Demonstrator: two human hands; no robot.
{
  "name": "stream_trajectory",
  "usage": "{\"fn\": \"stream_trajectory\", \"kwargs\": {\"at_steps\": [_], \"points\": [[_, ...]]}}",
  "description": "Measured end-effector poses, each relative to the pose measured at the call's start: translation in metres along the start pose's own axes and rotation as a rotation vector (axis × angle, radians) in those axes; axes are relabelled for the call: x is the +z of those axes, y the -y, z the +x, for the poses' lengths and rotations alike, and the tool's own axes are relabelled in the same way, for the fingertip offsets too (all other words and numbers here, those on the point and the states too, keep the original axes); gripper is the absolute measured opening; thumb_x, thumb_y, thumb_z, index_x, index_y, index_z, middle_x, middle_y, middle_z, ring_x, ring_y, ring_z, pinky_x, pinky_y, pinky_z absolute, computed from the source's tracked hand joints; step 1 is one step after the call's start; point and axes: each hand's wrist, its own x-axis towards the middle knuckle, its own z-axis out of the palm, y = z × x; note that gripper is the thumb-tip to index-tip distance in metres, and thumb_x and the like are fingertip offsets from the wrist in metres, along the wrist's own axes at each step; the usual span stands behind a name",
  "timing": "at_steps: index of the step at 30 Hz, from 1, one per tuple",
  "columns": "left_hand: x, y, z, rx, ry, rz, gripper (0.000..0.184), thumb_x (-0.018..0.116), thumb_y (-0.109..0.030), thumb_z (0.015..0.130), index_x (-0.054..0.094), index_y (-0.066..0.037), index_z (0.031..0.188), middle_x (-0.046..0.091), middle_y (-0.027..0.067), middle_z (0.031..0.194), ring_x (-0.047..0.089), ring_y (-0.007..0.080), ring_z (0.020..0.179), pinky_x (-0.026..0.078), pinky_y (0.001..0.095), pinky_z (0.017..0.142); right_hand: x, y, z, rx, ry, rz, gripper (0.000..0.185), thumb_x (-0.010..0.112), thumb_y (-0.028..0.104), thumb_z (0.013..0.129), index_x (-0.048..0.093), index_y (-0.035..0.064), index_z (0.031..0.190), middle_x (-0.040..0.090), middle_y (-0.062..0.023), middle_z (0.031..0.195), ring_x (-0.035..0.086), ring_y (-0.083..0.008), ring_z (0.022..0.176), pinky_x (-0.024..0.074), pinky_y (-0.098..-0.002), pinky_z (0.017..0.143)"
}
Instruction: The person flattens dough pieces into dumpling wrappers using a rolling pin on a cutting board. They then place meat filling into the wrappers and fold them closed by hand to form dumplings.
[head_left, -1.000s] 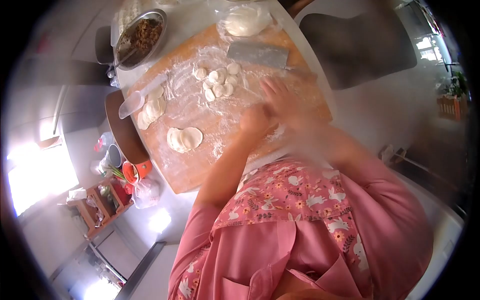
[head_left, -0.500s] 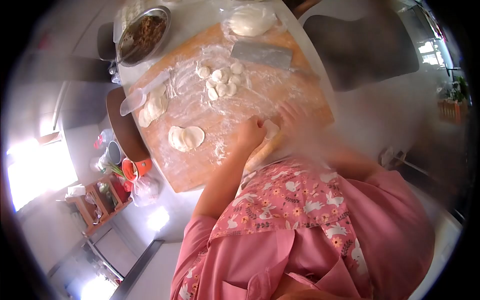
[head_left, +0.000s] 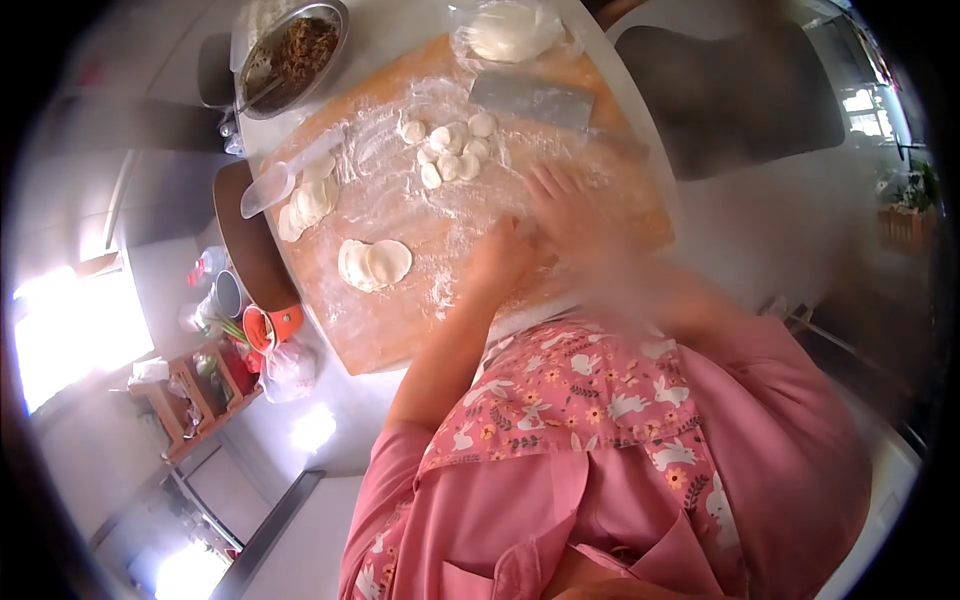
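My left hand (head_left: 500, 255) is low over the floured wooden board (head_left: 440, 345), its fingers curled at the edge of a dough round that is now almost hidden between my hands. My right hand (head_left: 563, 210) lies flat beside it, fingers stretched forward; the rolling pin is hidden under or behind it. Ahead of my hands sits a cluster of small dough pieces (head_left: 450, 166). To the left are a small stack of rolled dough wrappers (head_left: 376, 265) and, farther up, another stack of wrappers (head_left: 312, 205).
A grey rectangular metal blade (head_left: 532, 100) lies on the board's far side, below dough in plastic (head_left: 514, 34). A metal bowl (head_left: 343, 38) of brown filling (head_left: 302, 50) stands at the far left. A clear scoop (head_left: 268, 190) lies at the board's left edge.
My right hand has slid forward and slightly left, closer to the dough pieces. The rolling pin and dough round, visible before, are now covered. My left hand stays nearly in place.
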Motion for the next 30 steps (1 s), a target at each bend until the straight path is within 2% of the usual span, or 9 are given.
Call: {"fn": "stream_trajectory", "kwargs": {"at_steps": [3,9,12,14,16,22,24,27,30], "points": [[0.035,0.048,0.039,0.266,0.044,0.077,0.023,0.057,-0.022,0.081,0.061,-0.004,0.095,0.065,0.0219,0.088,0.062,0.0392,0.086,0.047,0.0457,0.074,0.026,0.0,0.028,0.11,-0.118,-0.011,0.052,0.05,0.016,0.083,0.041,0.0006,0.132,0.039,-0.0144,0.14,0.035,-0.0303,0.131,0.0298,-0.0459,0.104],[-0.005,0.025,-0.002,-0.125,0.176,-0.129,0.024,0.057,-0.022,0.081,0.062,-0.003,0.095,0.065,0.0227,0.089,0.062,0.0406,0.087,0.048,0.0464,0.075,0.011,0.0,-0.045,-0.046,-0.017,0.028,0.052,0.05,0.017,0.083,0.043,-0.0001,0.131,0.04,-0.0144,0.14,0.036,-0.0295,0.13,0.0301,-0.0459,0.105],[0.006,0.02,0.005,0.09,-0.053,-0.061,0.02,0.056,-0.019,0.08,0.064,-0.003,0.09,0.065,0.0225,0.088,0.062,0.0398,0.084,0.048,0.0448,0.073,0.016,0.014,0.017,-0.009,-0.014,0.037,0.049,0.049,0.017,0.085,0.043,0.0015,0.131,0.042,-0.0143,0.138,0.038,-0.0305,0.128,0.0304,-0.0459,0.105],[0.02,0.044,0.032,0.087,0.004,0.033,0.021,0.056,-0.019,0.081,0.064,-0.003,0.092,0.065,0.0229,0.09,0.062,0.0392,0.085,0.049,0.0443,0.073,0.038,0.021,0.05,0.214,-0.161,0.024,0.047,0.049,0.02,0.086,0.045,0.003,0.13,0.044,-0.0136,0.136,0.04,-0.0306,0.127,0.0319,-0.0465,0.103],[0.01,0.046,0.036,0.095,0.062,0.132,0.023,0.056,-0.02,0.081,0.064,-0.003,0.094,0.065,0.0234,0.093,0.062,0.0386,0.086,0.049,0.0438,0.074,0.048,0.017,0.033,0.141,-0.182,0.026,0.047,0.049,0.023,0.087,0.045,0.0036,0.13,0.043,-0.0136,0.137,0.041,-0.031,0.126,0.0328,-0.0472,0.102],[-0.007,0.041,0.002,-0.113,0.185,-0.221,0.027,0.057,-0.027,0.082,0.066,-0.003,0.09,0.065,0.0225,0.086,0.064,0.0377,0.084,0.049,0.0441,0.072,0.021,0.014,-0.027,-0.016,-0.053,0.027,0.051,0.053,0.031,0.086,0.045,0.0052,0.13,0.04,-0.0138,0.14,0.039,-0.0308,0.128,0.0324,-0.0506,0.101],[-0.006,0.032,0.002,0.025,-0.015,-0.042,0.026,0.055,-0.025,0.082,0.067,-0.003,0.088,0.065,0.0223,0.086,0.063,0.0373,0.084,0.049,0.0449,0.072,0.022,0.023,0.014,0.014,-0.018,0.008,0.052,0.053,0.031,0.086,0.045,0.0046,0.13,0.04,-0.0139,0.14,0.038,-0.0306,0.128,0.0319,-0.0513,0.101],[0.01,0.064,0.038,0.176,0.088,0.228,0.026,0.054,-0.025,0.082,0.066,-0.003,0.09,0.064,0.0231,0.09,0.062,0.0375,0.088,0.048,0.0453,0.075,0.037,0.031,0.043,0.154,-0.135,-0.029,0.05,0.053,0.029,0.086,0.046,0.003,0.128,0.041,-0.0132,0.139,0.036,-0.0286,0.13,0.0309,-0.0523,0.101],[-0.002,0.062,0.031,0.139,0.006,0.164,0.025,0.053,-0.024,0.082,0.066,-0.003,0.088,0.064,0.0231,0.088,0.061,0.0392,0.088,0.048,0.0462,0.075,0.031,0.018,-0.003,-0.003,-0.075,-0.134,0.049,0.052,0.025,0.086,0.046,0.0011,0.128,0.04,-0.0134,0.14,0.036,-0.0284,0.13,0.0314,-0.0503,0.102]]}}
